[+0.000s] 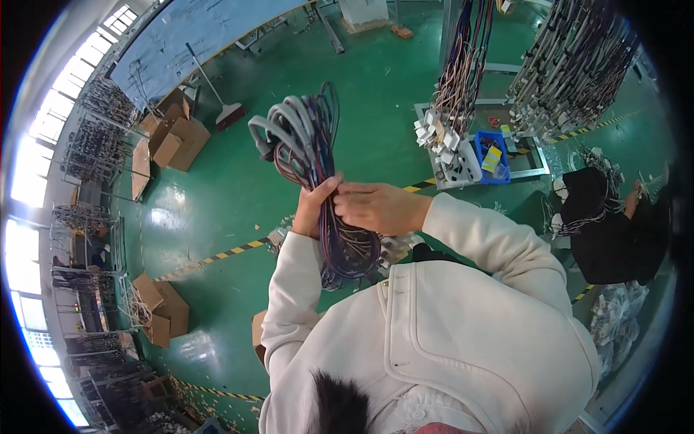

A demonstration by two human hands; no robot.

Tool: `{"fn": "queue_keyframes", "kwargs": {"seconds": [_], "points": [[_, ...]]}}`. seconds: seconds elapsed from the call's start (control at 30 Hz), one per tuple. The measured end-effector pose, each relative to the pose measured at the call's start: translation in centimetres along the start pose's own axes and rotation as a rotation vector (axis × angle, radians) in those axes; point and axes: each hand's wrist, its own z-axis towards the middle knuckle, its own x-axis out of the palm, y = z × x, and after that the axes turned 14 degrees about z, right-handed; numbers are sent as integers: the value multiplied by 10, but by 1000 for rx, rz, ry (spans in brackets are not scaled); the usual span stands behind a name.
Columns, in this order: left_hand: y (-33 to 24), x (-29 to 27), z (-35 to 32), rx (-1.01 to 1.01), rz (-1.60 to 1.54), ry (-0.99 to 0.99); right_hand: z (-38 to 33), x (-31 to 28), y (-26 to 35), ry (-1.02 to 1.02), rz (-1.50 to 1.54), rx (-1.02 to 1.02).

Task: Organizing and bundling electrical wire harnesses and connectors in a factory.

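Note:
A coiled wire harness [302,134], with thick grey loops on top and thin dark, purple and red wires, is held up in front of me. My left hand [316,205] is wrapped round its narrow middle, thumb uppermost. Against the same spot, fingers curled and pressed together, is my right hand [376,207]; what its fingertips pinch is hidden. Below both hands the lower wire loops [350,249] hang down in an oval. White connectors partly show behind those loops.
Hanging harness bundles [455,87] and a blue bin [493,158] are at the right. A co-worker in black [603,231] bends farther right. Cardboard boxes [182,141], a broom [231,114] and a blue-topped table [195,36] stand left. Striped tape [217,257] marks the green floor.

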Motion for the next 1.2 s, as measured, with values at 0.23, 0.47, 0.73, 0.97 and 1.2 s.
{"fn": "queue_keyframes", "kwargs": {"seconds": [0.23, 0.47, 0.73, 0.97, 1.2], "points": [[8, 36, 18, 120, -148, -4, -43, -3, 5, -1061, 1240, 788], [39, 49, 19, 117, 310, 66, -41, 83, 12, -651, 1103, 1008], [87, 55, 39, -47, 607, 288, -82, 147, 25, -920, 1082, 1153], [173, 62, 53, -439, 329, 124, -141, 174, -1, -893, 1333, 1219], [341, 54, 105, -446, 284, -184, -286, 240, -77, -378, 1376, 1165]]}}
